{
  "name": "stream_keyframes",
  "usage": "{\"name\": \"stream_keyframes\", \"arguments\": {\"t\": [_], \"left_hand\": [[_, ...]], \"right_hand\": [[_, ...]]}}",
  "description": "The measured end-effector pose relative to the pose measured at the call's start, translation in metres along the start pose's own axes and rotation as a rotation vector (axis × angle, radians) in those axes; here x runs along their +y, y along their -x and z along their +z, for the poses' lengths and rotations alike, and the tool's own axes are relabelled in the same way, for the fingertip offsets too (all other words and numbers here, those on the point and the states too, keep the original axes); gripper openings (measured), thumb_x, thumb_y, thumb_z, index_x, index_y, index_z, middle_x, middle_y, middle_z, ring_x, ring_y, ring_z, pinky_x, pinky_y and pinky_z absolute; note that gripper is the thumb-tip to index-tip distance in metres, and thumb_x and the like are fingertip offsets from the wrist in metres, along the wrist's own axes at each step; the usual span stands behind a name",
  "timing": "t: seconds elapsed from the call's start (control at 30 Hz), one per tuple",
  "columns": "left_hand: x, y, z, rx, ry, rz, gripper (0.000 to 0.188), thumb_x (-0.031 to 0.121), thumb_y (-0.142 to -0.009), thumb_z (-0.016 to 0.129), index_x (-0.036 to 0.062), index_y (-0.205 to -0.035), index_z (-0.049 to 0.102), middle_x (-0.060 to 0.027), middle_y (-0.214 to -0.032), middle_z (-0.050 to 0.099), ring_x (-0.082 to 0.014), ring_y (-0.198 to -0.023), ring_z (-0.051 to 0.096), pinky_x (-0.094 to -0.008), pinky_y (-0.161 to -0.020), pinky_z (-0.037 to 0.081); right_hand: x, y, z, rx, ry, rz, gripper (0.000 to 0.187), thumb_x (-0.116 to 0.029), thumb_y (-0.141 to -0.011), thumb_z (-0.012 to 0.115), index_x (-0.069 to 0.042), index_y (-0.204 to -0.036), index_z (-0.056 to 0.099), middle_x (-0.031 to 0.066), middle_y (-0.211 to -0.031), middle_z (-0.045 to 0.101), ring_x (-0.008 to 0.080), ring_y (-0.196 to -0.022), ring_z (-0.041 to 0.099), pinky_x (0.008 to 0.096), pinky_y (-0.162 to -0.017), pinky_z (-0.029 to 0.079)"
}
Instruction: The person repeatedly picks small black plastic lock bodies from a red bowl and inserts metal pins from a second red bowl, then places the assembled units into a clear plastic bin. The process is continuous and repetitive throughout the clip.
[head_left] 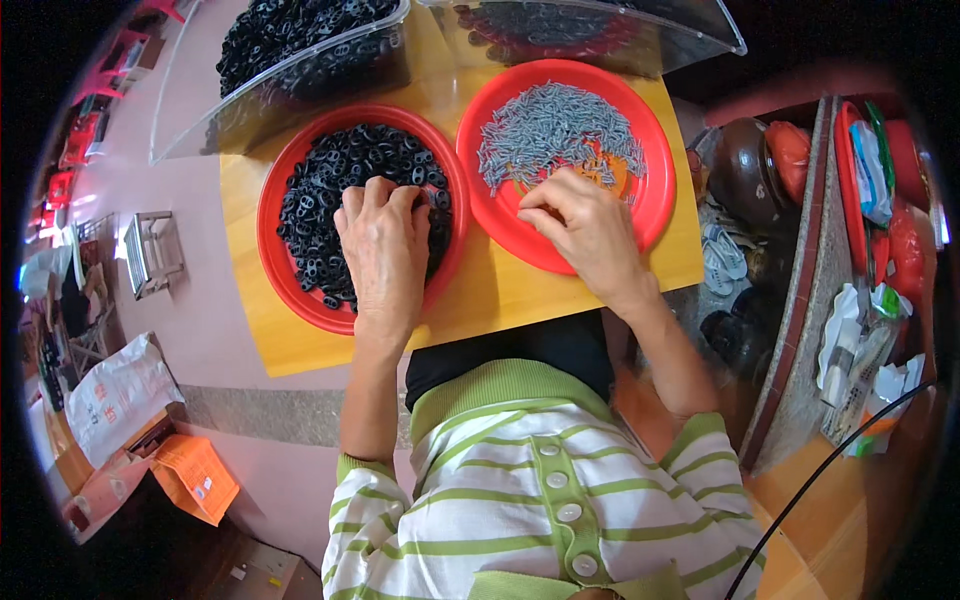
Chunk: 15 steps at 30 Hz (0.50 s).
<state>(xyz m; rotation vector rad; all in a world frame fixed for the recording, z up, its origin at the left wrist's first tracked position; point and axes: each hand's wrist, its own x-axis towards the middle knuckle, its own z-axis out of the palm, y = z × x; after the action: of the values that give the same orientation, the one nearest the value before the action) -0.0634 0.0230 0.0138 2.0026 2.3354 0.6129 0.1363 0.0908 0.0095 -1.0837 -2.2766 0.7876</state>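
Note:
Two round red plastic trays stand side by side on a yellow tabletop. The left tray (275, 285) is heaped with small black plastic pieces (350, 155) with holes in them. In the right tray (655, 165) lies a pile of small grey screws (560, 120), with an orange patch of the bottom showing. My left hand (382, 245) is over the black pieces, fingers curled down and thumb near the forefinger; whatever it grips is hidden. Above the near part of the screw tray, my right hand (590, 225) is closed in a pinch. Anything between its fingertips is too small to make out.
Behind the trays stand a clear plastic bin (300, 70) full of black pieces and a second clear bin (590, 35). The yellow tabletop (480, 310) ends close to my waist. Right of it are a brown jar (742, 170) and a stone ledge (800, 260); a metal stool (150, 255) stands left.

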Motion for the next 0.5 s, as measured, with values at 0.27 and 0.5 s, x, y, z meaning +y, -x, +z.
{"name": "stream_keyframes", "arguments": {"t": [0.27,0.5], "left_hand": [[0.001,-0.002,0.003,-0.064,-0.130,-0.034,0.013,0.008,-0.074,0.066,0.0061,-0.086,0.063,-0.0078,-0.088,0.057,-0.0272,-0.088,0.051,-0.0385,-0.077,0.040],[-0.004,-0.008,-0.002,-0.113,-0.035,0.018,0.012,0.007,-0.072,0.067,0.0047,-0.083,0.062,-0.0097,-0.086,0.057,-0.0294,-0.088,0.051,-0.0398,-0.078,0.040]], "right_hand": [[0.005,0.005,0.009,0.005,0.136,-0.060,0.010,-0.012,-0.078,0.065,-0.003,-0.079,0.060,0.0093,-0.079,0.057,0.0271,-0.075,0.059,0.0379,-0.064,0.046],[0.005,0.006,0.019,0.001,0.246,-0.044,0.008,-0.006,-0.077,0.061,-0.002,-0.080,0.054,0.0109,-0.080,0.056,0.0290,-0.078,0.058,0.0398,-0.065,0.046]]}}
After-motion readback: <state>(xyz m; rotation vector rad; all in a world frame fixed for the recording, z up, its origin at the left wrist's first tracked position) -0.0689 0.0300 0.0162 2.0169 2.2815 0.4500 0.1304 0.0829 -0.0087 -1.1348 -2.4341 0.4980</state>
